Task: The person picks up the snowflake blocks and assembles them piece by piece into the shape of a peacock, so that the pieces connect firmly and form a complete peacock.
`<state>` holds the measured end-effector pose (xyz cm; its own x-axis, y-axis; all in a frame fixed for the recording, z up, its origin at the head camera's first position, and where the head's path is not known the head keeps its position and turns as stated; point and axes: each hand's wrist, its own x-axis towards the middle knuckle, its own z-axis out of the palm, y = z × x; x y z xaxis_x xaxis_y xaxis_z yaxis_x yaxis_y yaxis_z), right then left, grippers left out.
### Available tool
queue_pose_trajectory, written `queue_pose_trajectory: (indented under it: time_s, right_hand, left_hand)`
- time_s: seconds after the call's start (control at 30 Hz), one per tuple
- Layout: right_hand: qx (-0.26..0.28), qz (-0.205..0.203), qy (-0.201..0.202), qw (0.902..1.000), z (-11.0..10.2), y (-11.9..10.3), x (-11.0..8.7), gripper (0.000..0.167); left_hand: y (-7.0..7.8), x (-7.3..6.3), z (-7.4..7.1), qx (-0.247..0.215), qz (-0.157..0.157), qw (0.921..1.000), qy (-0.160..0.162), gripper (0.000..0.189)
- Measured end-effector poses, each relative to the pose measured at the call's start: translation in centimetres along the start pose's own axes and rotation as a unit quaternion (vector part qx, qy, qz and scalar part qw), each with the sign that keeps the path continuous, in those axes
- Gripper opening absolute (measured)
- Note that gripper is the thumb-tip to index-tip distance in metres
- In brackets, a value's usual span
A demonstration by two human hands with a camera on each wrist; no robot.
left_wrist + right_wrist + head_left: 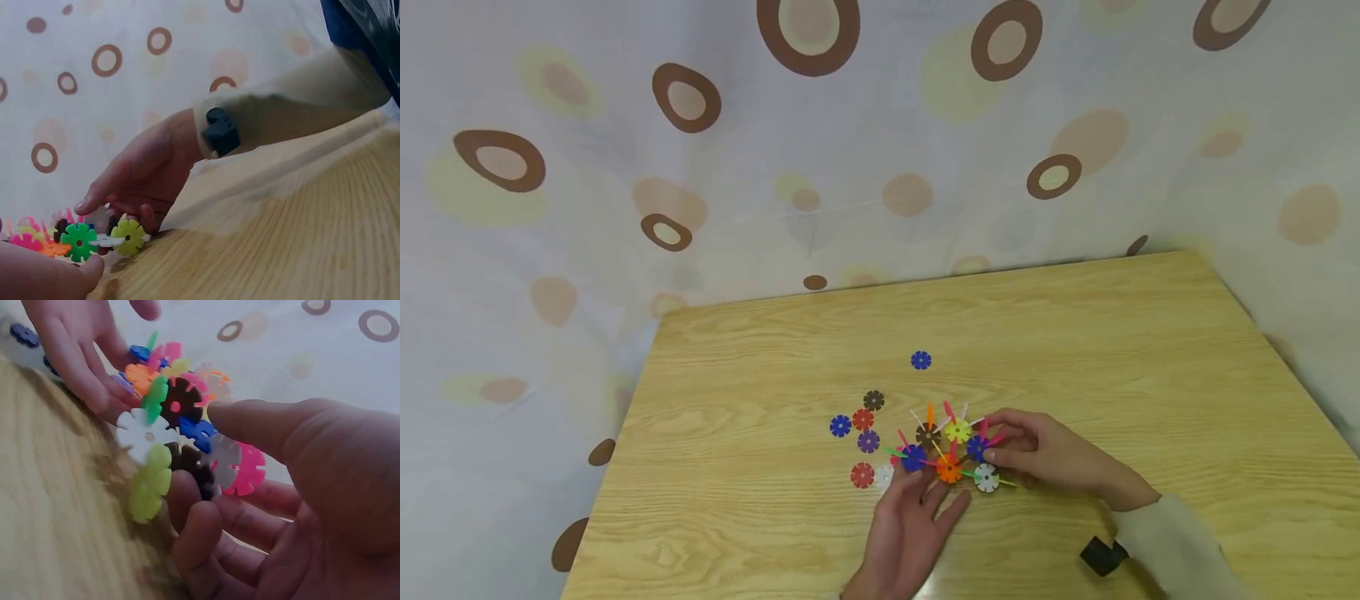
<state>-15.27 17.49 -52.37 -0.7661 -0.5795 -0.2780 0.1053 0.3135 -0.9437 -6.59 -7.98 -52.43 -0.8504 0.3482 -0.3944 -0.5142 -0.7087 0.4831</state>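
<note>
Many slotted plastic discs in several colours are joined into one interlocking disc model (949, 468), low over the table. At its right end my right hand (1060, 458) pinches the model between thumb and fingers; the right wrist view shows the thumb near a black disc (181, 400) and fingers beneath. Palm up, my left hand (904, 537) is at the model's near left side, its fingers loosely extended and touching or just under it. A green disc (79, 242) and a yellow-green disc (130, 237) face the left wrist camera. Some of the model's underside is hidden.
Loose discs lie flat left of the model: a blue disc (840, 426), a purple disc (868, 441), a red disc (862, 475) and others. Another blue disc (921, 360) lies farther back. The wooden table (737, 500) meets a patterned cloth (850, 125) behind.
</note>
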Motion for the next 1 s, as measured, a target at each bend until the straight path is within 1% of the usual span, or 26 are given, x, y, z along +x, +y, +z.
queue_pose_trajectory:
  time_s: [0.03, 0.07, 0.1, 0.2, 0.33, 0.43, 0.5, 0.6, 0.7, 0.8, 0.9, 1.0]
  right_hand:
    - [-0.003, 0.003, -0.006, 1.0000, -0.4, 0.0, 0.1, 0.052]
    - [-0.007, 0.005, -0.010, 0.9999, -0.7, -0.1, 0.3, 0.051]
    - [-0.012, 0.007, -0.012, 0.9998, -1.0, -0.1, 0.4, 0.051]
    - [-0.030, 0.011, -0.012, 0.9994, -1.8, -0.2, 0.9, 0.049]
    - [-0.052, 0.014, -0.005, 0.9986, -2.4, -0.3, 1.3, 0.047]
    - [-0.052, 0.012, 0.001, 0.9986, -2.6, -0.4, 1.4, 0.049]
    - [-0.043, 0.011, 0.007, 0.9990, -2.7, -0.5, 1.3, 0.051]
    - [-0.038, 0.008, 0.029, 0.9988, -2.6, -0.3, 1.1, 0.052]
    - [-0.037, 0.010, 0.064, 0.9972, -2.7, -0.1, 0.8, 0.051]
    - [-0.039, 0.003, 0.099, 0.9944, -2.7, 0.0, 0.3, 0.050]
    - [-0.039, -0.012, 0.126, 0.9911, -2.6, -0.1, -0.3, 0.046]
    - [-0.042, -0.040, 0.155, 0.9862, -2.2, -0.2, -0.9, 0.041]
  left_hand:
    - [-0.2, 0.1, 0.0, -0.007, -0.005, 1.0000, -0.004, 0.058]
    - [-0.3, 0.1, 0.0, -0.014, -0.010, 0.9998, -0.006, 0.051]
    - [-0.4, 0.2, 0.0, -0.018, -0.014, 0.9997, -0.009, 0.048]
    - [-0.7, 0.3, -0.1, -0.017, -0.020, 0.9995, -0.019, 0.043]
    - [-0.5, 0.4, -0.2, -0.005, -0.032, 0.9987, -0.039, 0.066]
    - [-0.1, 0.1, -0.1, -0.020, -0.042, 0.9980, -0.042, 0.081]
    - [0.3, -0.3, 0.0, -0.036, -0.045, 0.9977, -0.036, 0.082]
    - [0.7, -0.9, -0.3, -0.047, -0.048, 0.9970, -0.038, 0.082]
    - [0.9, -1.5, -0.6, -0.048, -0.055, 0.9965, -0.041, 0.080]
    - [1.0, -2.0, -0.8, -0.045, -0.065, 0.9961, -0.041, 0.080]
    - [0.9, -2.6, -1.2, -0.029, -0.065, 0.9965, -0.044, 0.078]
    - [1.0, -3.0, -1.7, -0.014, -0.059, 0.9971, -0.046, 0.075]
